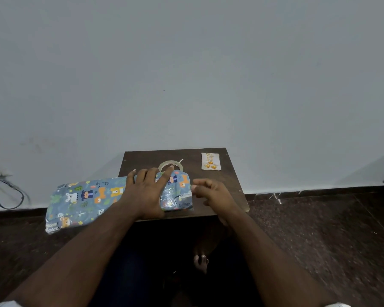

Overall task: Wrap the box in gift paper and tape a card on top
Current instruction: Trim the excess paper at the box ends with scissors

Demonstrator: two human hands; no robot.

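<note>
The box (pixel 177 191) lies on a small dark wooden table (pixel 222 185), covered in blue gift paper (pixel 84 200) printed with bears; the paper's loose length sticks out over the table's left edge. My left hand (pixel 146 191) presses flat on top of the wrapped box, fingers spread. My right hand (pixel 211 193) hovers just right of the box's folded end with fingers loosely curled; whether it holds a piece of tape is unclear. A roll of clear tape (pixel 170 166) lies behind the box. The small card (pixel 210 161) with orange marks lies at the table's back right.
A pale wall (pixel 186 74) rises directly behind the table. Dark stone floor (pixel 319 229) surrounds it. A dark cable (pixel 7 196) hangs at the far left by the wall. My bare foot (pixel 201 263) shows below the table's front edge.
</note>
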